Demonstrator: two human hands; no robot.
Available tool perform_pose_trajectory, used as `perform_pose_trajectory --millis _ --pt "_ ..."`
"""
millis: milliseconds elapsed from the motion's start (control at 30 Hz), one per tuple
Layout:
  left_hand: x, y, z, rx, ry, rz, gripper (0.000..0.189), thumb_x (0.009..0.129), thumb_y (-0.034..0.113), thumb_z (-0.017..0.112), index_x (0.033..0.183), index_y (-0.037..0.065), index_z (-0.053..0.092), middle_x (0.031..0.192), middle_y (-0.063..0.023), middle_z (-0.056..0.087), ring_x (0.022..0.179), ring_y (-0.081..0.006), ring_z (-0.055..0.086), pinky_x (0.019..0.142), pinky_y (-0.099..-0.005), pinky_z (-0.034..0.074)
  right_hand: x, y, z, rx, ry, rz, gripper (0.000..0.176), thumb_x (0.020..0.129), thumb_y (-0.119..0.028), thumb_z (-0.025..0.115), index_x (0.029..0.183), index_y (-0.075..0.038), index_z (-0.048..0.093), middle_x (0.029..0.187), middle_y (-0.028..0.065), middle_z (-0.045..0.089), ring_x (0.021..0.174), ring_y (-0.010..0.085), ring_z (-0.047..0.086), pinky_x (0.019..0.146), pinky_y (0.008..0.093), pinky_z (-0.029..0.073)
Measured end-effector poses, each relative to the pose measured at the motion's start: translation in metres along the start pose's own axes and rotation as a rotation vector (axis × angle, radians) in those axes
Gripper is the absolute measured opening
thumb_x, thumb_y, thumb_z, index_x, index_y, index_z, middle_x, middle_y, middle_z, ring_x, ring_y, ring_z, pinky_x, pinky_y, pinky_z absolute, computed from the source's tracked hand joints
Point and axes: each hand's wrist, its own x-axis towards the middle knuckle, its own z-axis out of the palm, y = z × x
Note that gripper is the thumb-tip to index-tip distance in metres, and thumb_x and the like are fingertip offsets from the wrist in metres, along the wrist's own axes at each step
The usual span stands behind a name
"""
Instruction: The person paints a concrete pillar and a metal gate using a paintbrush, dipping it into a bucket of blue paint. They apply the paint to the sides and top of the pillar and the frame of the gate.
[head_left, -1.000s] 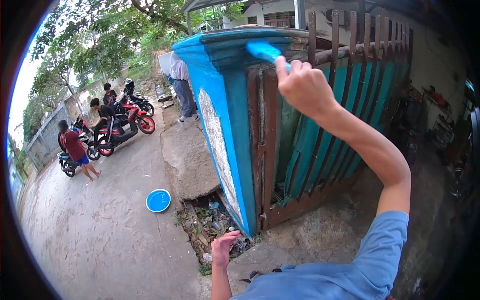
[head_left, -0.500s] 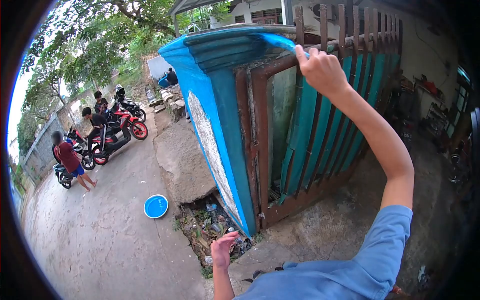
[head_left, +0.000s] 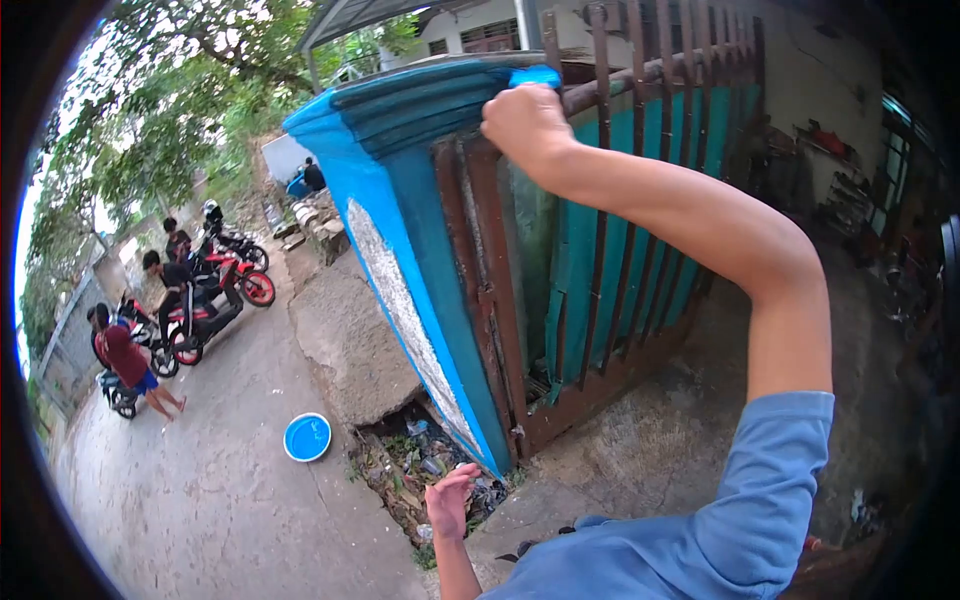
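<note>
My right hand (head_left: 530,130) is raised at the top of the pillar (head_left: 420,200), its fingers closed round what looks like a paintbrush, mostly hidden behind them. Bright blue colour (head_left: 535,76) shows just above the knuckles, against the darker stepped moulding (head_left: 430,105). The pillar's left edge is light blue, and its side face is a darker teal-blue with a rough white panel (head_left: 405,300). Low in front of me, my left hand (head_left: 452,500) is open, holding nothing, near the foot of the pillar.
A basin with blue inside (head_left: 307,437) rests on the concrete lane. A gutter full of litter (head_left: 425,470) runs beside the pillar. The brown and green gate (head_left: 610,270) stands to the right. Several people and motorbikes (head_left: 200,310) are at the left.
My right hand has moved left along the moulding and turned, so its back now hides the tool. My view has shifted slightly right. My left hand keeps its pose.
</note>
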Motion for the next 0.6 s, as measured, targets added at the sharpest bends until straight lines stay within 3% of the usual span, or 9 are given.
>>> perform_pose_trajectory --millis 67,200,267,333,367,400,467,600 --pt "-0.002 -0.004 -0.003 -0.034 -0.011 -0.007 0.068 0.094 0.058 0.034 0.097 0.000 0.068 0.118 -0.0222 0.060 0.107 -0.0322 0.058 0.089 -0.0381 0.042 0.006 -0.011 -0.004 -0.086 -0.004 0.084 0.012 0.064 -0.008 0.069 0.073 -0.015 0.073 0.061 -0.0050 0.057 0.061 0.0177 0.062 0.034 0.0300 0.035" --pt "-0.006 -0.005 -0.003 -0.054 -0.024 0.042 0.068 0.095 0.057 0.031 0.097 0.001 0.068 0.118 -0.0223 0.060 0.107 -0.0329 0.057 0.090 -0.0389 0.042 0.016 -0.027 0.010 -0.313 -0.007 0.160 0.009 0.060 -0.011 0.067 0.069 -0.013 0.068 0.059 0.0010 0.052 0.055 0.0176 0.055 0.033 0.0293 0.026" --pt "-0.009 -0.001 -0.001 -0.045 -0.012 0.038 0.068 0.095 0.058 0.031 0.097 0.001 0.068 0.118 -0.0225 0.060 0.107 -0.0330 0.057 0.090 -0.0394 0.042 0.010 -0.029 0.007 -0.408 -0.026 0.185 0.009 0.060 -0.010 0.067 0.069 -0.011 0.068 0.060 0.0026 0.055 0.055 0.0184 0.056 0.032 0.0308 0.027" --pt "-0.010 0.001 -0.002 -0.045 0.003 0.035 0.069 0.095 0.059 0.031 0.097 0.002 0.068 0.118 -0.0226 0.060 0.107 -0.0325 0.057 0.090 -0.0394 0.042 0.002 -0.022 -0.006 -0.317 -0.050 0.116 0.011 0.059 -0.008 0.068 0.070 -0.011 0.069 0.061 0.0019 0.056 0.057 0.0194 0.057 0.033 0.0316 0.029" --pt "-0.011 0.002 -0.001 -0.028 0.014 0.034 0.069 0.095 0.059 0.031 0.097 0.002 0.068 0.117 -0.0226 0.060 0.106 -0.0324 0.058 0.089 -0.0385 0.042 -0.006 -0.017 -0.011 -0.169 -0.061 0.070 0.008 0.063 -0.007 0.069 0.070 -0.009 0.070 0.063 0.0033 0.060 0.060 0.0194 0.063 0.035 0.0323 0.037" --pt "-0.011 0.004 0.001 -0.027 0.002 0.030 0.069 0.095 0.059 0.031 0.097 0.002 0.068 0.117 -0.0226 0.060 0.106 -0.0324 0.058 0.089 -0.0385 0.042 -0.017 -0.005 -0.021 -0.174 -0.066 0.079 0.008 0.063 -0.007 0.069 0.070 -0.009 0.070 0.063 0.0033 0.060 0.060 0.0194 0.063 0.035 0.0323 0.037" --pt "-0.011 0.006 0.003 -0.002 0.025 0.030 0.072 0.094 0.063 0.028 0.093 0.004 0.069 0.117 -0.0199 0.061 0.105 -0.0327 0.058 0.088 -0.0392 0.043 -0.048 0.020 -0.037 0.288 0.074 -0.052 0.004 0.068 -0.009 0.068 0.071 -0.006 0.069 0.066 0.0054 0.064 0.063 0.0190 0.066 0.042 0.0316 0.046" --pt "-0.007 0.005 -0.002 0.008 0.012 0.006 0.072 0.094 0.063 0.028 0.093 0.004 0.068 0.117 -0.0200 0.061 0.105 -0.0328 0.058 0.088 -0.0399 0.043 -0.128 0.036 -0.037 0.424 0.165 0.140 0.010 0.079 -0.013 0.064 0.088 -0.008 0.066 0.069 0.0076 0.064 0.062 0.0240 0.067 0.051 0.0349 0.051"
